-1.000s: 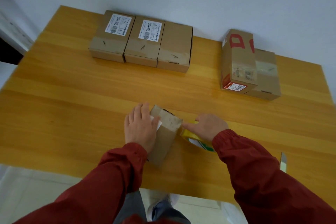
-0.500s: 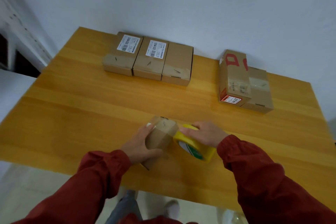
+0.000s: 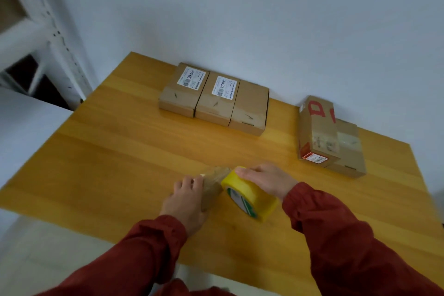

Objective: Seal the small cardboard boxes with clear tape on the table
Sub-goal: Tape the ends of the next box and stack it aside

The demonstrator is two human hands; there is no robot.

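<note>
Setting: honey-coloured wooden table [image 3: 120, 151] against a pale grey wall [image 3: 264, 19], with white metal shelving [image 3: 48, 38] at far left. Item in hand: small brown cardboard box [image 3: 212, 190], near centre of the table, partly covered by the hand and blurred, so its exact tilt cannot be told. Left hand [image 3: 186, 199] grips it from the left, fingers curled over its upper edge; the thumb is hidden. Right hand [image 3: 269, 180] lies curled over the yellow roll of packing tape [image 3: 252, 197], which sits just at the box's right side; its thumb is also out of sight. Short stretch of clear tape [image 3: 216, 172] runs from the roll across the far top of the box; blur hides where it ends. Handling, as judged: box light, with stiff walls that may dent under a hard squeeze. It is likely to slide on the smooth wood when the tape pulls, so it is best held across its broad faces, clear of the seam, and pressed down. Roll rigid, best taken round the outer rim or through the core; freed tape limp, sticky, prone to fold on itself. Other stock: row of three small cardboard boxes [image 3: 217, 101] at far centre, side by side, two bearing white labels; pair of larger cardboard boxes [image 3: 319, 132] at far right, one with red markings set against a flatter one. Dark red sleeves [image 3: 336, 235] cover both arms.
</note>
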